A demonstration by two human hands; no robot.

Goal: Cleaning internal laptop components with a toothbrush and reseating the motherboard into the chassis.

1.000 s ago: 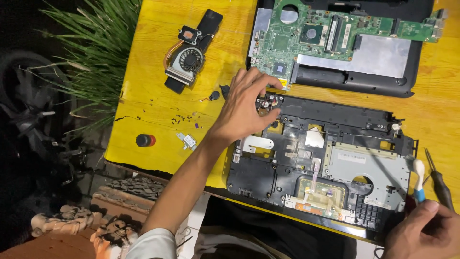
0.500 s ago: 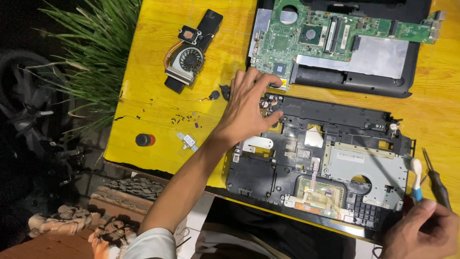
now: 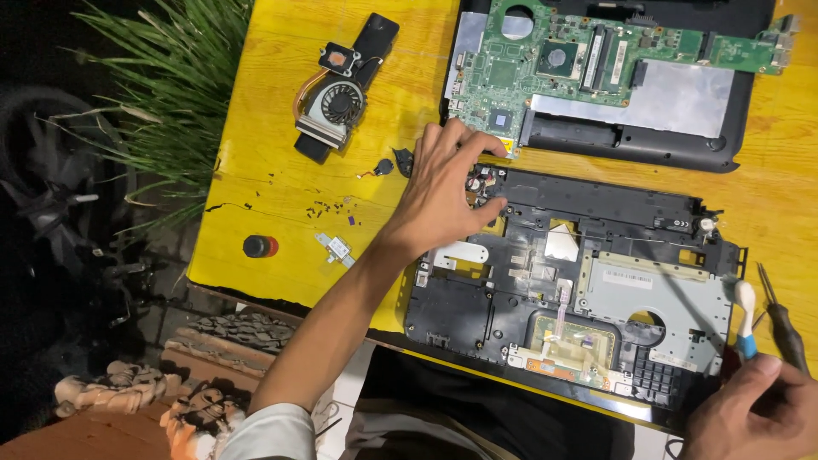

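- Lying across the yellow bench are a cooling fan with its copper heat pipe, a scatter of small dark screws, a little metal bracket and a black-and-red round cap near the bench's left edge.
- A green motherboard sits in a black laptop base at the top; green plant leaves hang beside the bench on the left.
- The black laptop palmrest frame lies upside down on the near side of the bench, just below the laptop base.
- The left hand rests on the frame's upper left corner, fingers spread and curled loosely, tips touching a small part there; whether they pinch it, I cannot tell.
- The right hand sits at the frame's lower right corner, closed around a white-and-blue handled tool and a dark-handled pair of pliers, both pointing up along the frame's right edge.
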